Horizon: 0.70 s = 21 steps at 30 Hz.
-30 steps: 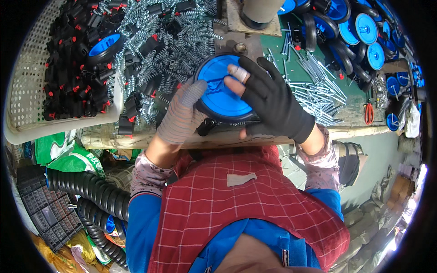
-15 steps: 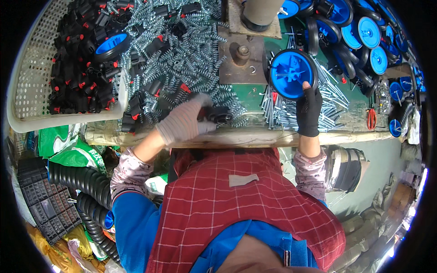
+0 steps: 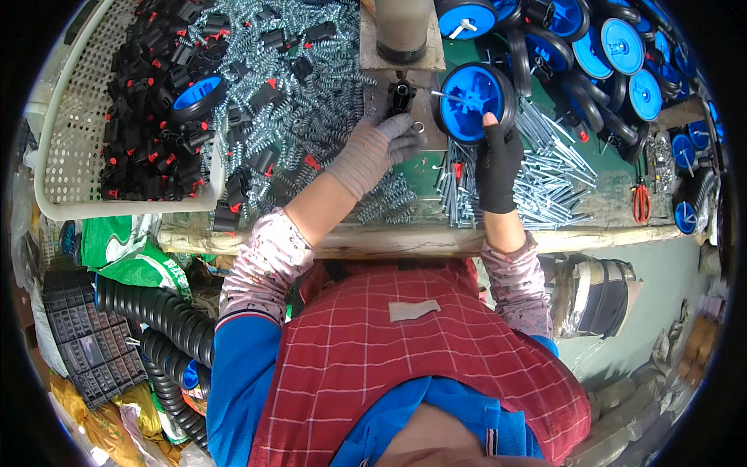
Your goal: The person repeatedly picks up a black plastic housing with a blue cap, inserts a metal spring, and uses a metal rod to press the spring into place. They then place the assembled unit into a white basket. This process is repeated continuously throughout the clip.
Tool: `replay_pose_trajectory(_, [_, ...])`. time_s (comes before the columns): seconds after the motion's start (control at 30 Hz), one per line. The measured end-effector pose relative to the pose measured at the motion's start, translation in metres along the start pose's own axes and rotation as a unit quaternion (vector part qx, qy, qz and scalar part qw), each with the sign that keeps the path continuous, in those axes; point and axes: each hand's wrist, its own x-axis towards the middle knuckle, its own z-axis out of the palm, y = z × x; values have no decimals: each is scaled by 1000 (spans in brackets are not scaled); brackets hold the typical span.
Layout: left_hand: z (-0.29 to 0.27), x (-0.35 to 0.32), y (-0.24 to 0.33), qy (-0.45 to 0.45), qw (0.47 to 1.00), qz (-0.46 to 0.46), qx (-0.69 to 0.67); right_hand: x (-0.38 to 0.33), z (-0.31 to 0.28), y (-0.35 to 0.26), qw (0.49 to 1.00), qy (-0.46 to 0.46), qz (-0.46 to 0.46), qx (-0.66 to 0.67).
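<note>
My left hand (image 3: 377,152), in a grey striped glove, has its fingers closed on a black plastic housing (image 3: 401,96). The housing stands on the metal base plate (image 3: 377,97), under the thick grey press ram (image 3: 403,31). My right hand (image 3: 499,167), in a black glove with a bare thumb tip, grips a blue wheel (image 3: 467,117) with a black tyre by its near right rim. A thin metal rod (image 3: 451,95) shows at the wheel's hub. Beneath and beside that hand lie long steel bolts (image 3: 537,179). A small metal ring (image 3: 419,127) rests on the plate by my left fingers.
Loose springs (image 3: 303,109) heap up on the left of the bench, next to a white perforated basket (image 3: 124,208) of black housings with red bits. More blue wheels (image 3: 622,47) pile at the back right. Red-handled scissors (image 3: 641,204) lie near the right end of the bench edge (image 3: 358,243).
My left hand has carried the black housing from the springs near the bench edge up onto the press plate. My right hand has shifted slightly left and away with the wheel.
</note>
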Motion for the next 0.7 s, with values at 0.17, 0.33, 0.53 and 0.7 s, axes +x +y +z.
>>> replay_pose_trajectory(0.17, [-12,3,15,-80,992,-97,-5,-2,11,3,994,15,-69,-84])
replay_pose_trajectory(0.33, [-5,4,21,-74,993,-84,37,-7,27,-1,987,-10,-87,-135])
replay_pose_trajectory(0.53, [-14,-11,33,-71,988,-50,128,-32,52,5,966,-92,-165,-175])
replay_pose_trajectory(0.7, [-93,-26,76,178,793,299,500,-22,62,-3,943,-136,-193,-235])
